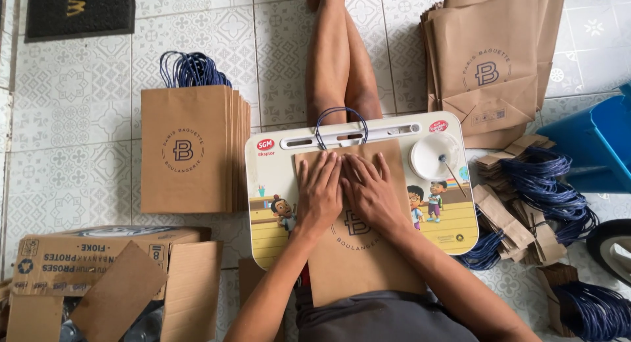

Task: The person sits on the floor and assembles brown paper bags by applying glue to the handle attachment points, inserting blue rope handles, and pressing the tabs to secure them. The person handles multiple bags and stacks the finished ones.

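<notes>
Bare forearms without sleeves, bare legs, dark grey shorts, no rings, watch or gloves

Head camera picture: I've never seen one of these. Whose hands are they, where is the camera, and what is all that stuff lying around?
There is no machine here. The camera sits on a person's head and looks down, so you see their own arms and outstretched legs on a tiled floor.

Across the lap lies a small lap desk with cartoon pictures. On it lies a flat brown paper bag with a blue cord handle. The left hand and right hand lie flat on the bag's top end, side by side, pressing rather than gripping. A round white pot with a stick in it stands on the desk.

Around it: a stack of finished bags, more flat bags, loose handle pieces, and a torn cardboard box.
</notes>
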